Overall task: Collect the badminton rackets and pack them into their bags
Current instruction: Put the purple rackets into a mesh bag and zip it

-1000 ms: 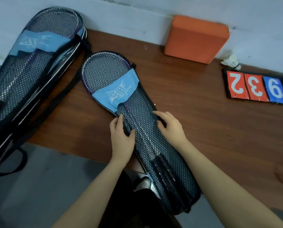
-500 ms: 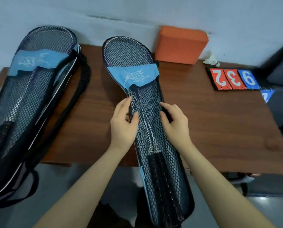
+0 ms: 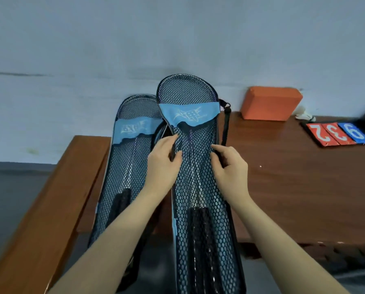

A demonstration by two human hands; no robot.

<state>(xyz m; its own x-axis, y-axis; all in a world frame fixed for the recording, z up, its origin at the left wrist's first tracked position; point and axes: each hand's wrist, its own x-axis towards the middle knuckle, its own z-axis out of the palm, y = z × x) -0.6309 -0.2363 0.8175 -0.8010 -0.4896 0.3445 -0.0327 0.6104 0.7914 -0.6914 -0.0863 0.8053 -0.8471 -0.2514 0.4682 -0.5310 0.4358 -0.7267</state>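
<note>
While both of us look down, we count two mesh racket bags: the near bag (image 3: pixel 198 177) is lifted, its rounded end up toward the wall, and the second bag (image 3: pixel 126 166) lies just left of it on the wooden table (image 3: pixel 294 187). Our left hand (image 3: pixel 163 164) grips the near bag's left edge; our right hand (image 3: pixel 230 166) pinches its right edge. Racket shafts and dark handles show through the mesh of both. Farther right sit one orange block (image 3: pixel 270 102), one shuttlecock (image 3: pixel 305 116) and three number cards (image 3: pixel 338 133). A black strap (image 3: pixel 226 124) hangs beside the near bag.
</note>
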